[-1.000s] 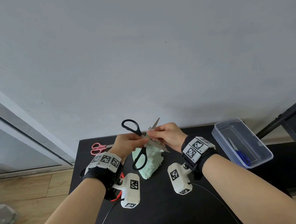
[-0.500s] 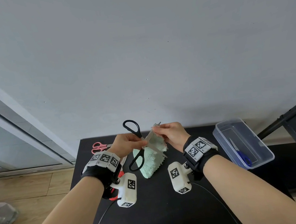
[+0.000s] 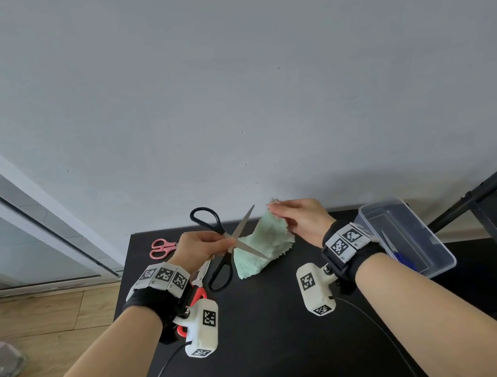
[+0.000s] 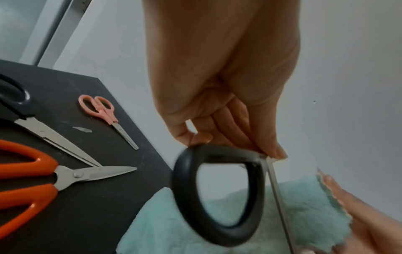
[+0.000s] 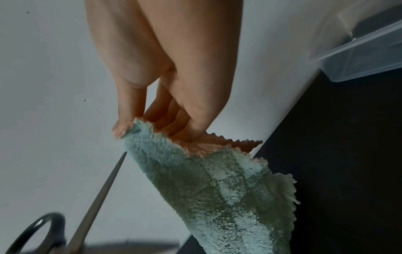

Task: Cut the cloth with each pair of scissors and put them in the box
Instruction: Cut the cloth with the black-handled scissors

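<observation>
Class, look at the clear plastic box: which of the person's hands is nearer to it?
Right. The right hand holds the cloth just left of the box; the left hand is farther left, holding black scissors.

Soft, even daylight fills the head view; the grey wall is evenly lit, with a faint broad shadow low on its right side above the table. The matte black table swallows detail and shows no glare. Straight lines bow toward the edges of the wide lens. Both wrist views are dimmer and grainier. In the left wrist view the black scissors handle is smeared by blur; in the right wrist view the cloth looks mottled, and the lower left corner is dark and out of focus
</observation>
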`<state>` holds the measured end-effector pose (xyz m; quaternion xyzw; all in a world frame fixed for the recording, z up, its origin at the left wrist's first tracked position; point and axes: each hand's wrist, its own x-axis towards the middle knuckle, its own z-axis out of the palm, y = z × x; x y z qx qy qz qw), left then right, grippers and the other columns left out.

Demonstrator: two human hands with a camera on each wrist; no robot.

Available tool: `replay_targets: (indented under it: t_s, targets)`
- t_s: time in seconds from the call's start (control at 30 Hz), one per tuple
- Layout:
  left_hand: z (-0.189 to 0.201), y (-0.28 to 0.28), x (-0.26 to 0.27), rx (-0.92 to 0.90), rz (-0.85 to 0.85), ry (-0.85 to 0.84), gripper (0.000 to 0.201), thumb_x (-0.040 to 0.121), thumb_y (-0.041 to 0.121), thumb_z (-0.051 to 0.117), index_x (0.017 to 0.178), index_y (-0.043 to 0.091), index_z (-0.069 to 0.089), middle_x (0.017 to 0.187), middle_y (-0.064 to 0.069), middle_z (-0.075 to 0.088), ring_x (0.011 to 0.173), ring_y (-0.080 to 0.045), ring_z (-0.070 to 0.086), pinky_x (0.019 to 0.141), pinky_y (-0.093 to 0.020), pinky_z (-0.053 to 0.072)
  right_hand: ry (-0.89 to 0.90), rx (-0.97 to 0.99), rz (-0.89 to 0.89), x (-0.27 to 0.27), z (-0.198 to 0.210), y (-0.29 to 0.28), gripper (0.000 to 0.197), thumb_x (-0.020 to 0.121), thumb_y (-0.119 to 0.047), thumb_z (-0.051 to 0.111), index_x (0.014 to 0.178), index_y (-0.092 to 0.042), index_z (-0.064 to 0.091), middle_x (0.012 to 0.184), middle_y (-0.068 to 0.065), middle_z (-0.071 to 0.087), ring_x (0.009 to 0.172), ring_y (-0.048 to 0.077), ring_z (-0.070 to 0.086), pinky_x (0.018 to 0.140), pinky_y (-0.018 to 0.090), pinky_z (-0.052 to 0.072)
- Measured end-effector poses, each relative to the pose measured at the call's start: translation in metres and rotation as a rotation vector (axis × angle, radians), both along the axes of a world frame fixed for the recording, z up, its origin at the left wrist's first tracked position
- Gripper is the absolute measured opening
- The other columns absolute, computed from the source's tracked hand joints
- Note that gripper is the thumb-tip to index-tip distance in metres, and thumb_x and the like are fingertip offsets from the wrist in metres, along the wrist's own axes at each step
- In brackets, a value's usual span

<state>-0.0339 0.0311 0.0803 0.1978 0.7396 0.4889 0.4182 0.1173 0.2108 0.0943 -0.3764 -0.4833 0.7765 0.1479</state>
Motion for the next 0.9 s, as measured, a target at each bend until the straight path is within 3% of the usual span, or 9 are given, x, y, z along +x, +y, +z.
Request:
replay_targets:
  t_s: [0.13, 0.3, 0.47, 0.6, 0.73, 0.83, 0.9]
  targets:
    - [0.008, 0.01, 0.005, 0.052, 0.032, -0.041, 0.01, 0.075, 0.014, 0.078, 0.077, 0.005, 0.075, 0.055, 0.006, 0.063, 0.049, -0.003, 0.046, 0.052, -0.014, 0.039, -0.047, 0.034, 0.176, -0.006, -0.001, -0.017, 0.017, 0.079, -0.007, 0.073, 0.094, 0.001, 0.071, 0.086, 0.013, 0.068, 0.077, 0.02, 0.063, 0.078, 0.032, 0.054]
    - [0.014, 0.016, 0.007, 0.091, 0.022, -0.101, 0.01, 0.077, 0.009, 0.075, 0.079, 0.0, 0.072, 0.053, 0.005, 0.062, 0.046, -0.001, 0.048, 0.048, -0.011, 0.037, -0.02, 0.034, 0.248, -0.015, 0.006, -0.026, 0.019, 0.08, -0.005, 0.072, 0.098, 0.001, 0.07, 0.097, 0.018, 0.067, 0.082, 0.018, 0.064, 0.081, 0.024, 0.056]
    - [0.016, 0.018, 0.006, 0.097, 0.011, -0.129, 0.008, 0.075, 0.01, 0.077, 0.073, 0.004, 0.073, 0.058, -0.002, 0.062, 0.05, -0.007, 0.045, 0.055, -0.016, 0.036, -0.071, 0.058, 0.265, -0.022, 0.009, -0.028, 0.017, 0.08, -0.004, 0.072, 0.095, 0.003, 0.07, 0.075, 0.007, 0.067, 0.065, 0.009, 0.064, 0.066, 0.016, 0.054]
    - [0.014, 0.016, 0.002, 0.055, -0.037, -0.052, 0.014, 0.07, 0.016, 0.081, 0.077, 0.006, 0.076, 0.081, -0.014, 0.072, 0.07, -0.013, 0.063, 0.07, -0.021, 0.048, -0.1, 0.112, 0.297, -0.024, 0.01, -0.032, 0.005, 0.081, -0.005, 0.071, 0.077, -0.003, 0.069, 0.07, 0.009, 0.064, 0.063, 0.015, 0.06, 0.057, 0.019, 0.052]
    - [0.015, 0.018, 0.001, 0.04, -0.058, 0.014, 0.008, 0.072, 0.015, 0.081, 0.075, 0.011, 0.075, 0.077, -0.004, 0.074, 0.068, -0.004, 0.066, 0.07, -0.016, 0.048, -0.088, 0.118, 0.242, -0.026, 0.009, -0.034, 0.005, 0.081, -0.003, 0.071, 0.076, -0.001, 0.069, 0.066, 0.01, 0.062, 0.056, 0.014, 0.058, 0.05, 0.018, 0.048]
    - [0.017, 0.019, -0.001, 0.043, -0.077, 0.013, 0.008, 0.072, 0.016, 0.08, 0.076, 0.011, 0.076, 0.081, -0.007, 0.075, 0.076, -0.01, 0.067, 0.081, -0.023, 0.051, -0.067, 0.136, 0.224, -0.027, 0.008, -0.034, 0.008, 0.083, -0.001, 0.068, 0.076, 0.003, 0.067, 0.058, 0.007, 0.057, 0.047, 0.01, 0.053, 0.046, 0.017, 0.044]
    - [0.017, 0.018, -0.001, 0.04, -0.072, 0.01, 0.007, 0.072, 0.015, 0.08, 0.076, 0.011, 0.075, 0.081, -0.008, 0.074, 0.075, -0.01, 0.067, 0.081, -0.022, 0.051, -0.058, 0.146, 0.222, -0.027, 0.006, -0.034, 0.012, 0.084, -0.002, 0.067, 0.074, 0.003, 0.066, 0.054, 0.005, 0.056, 0.046, 0.01, 0.052, 0.046, 0.017, 0.043]
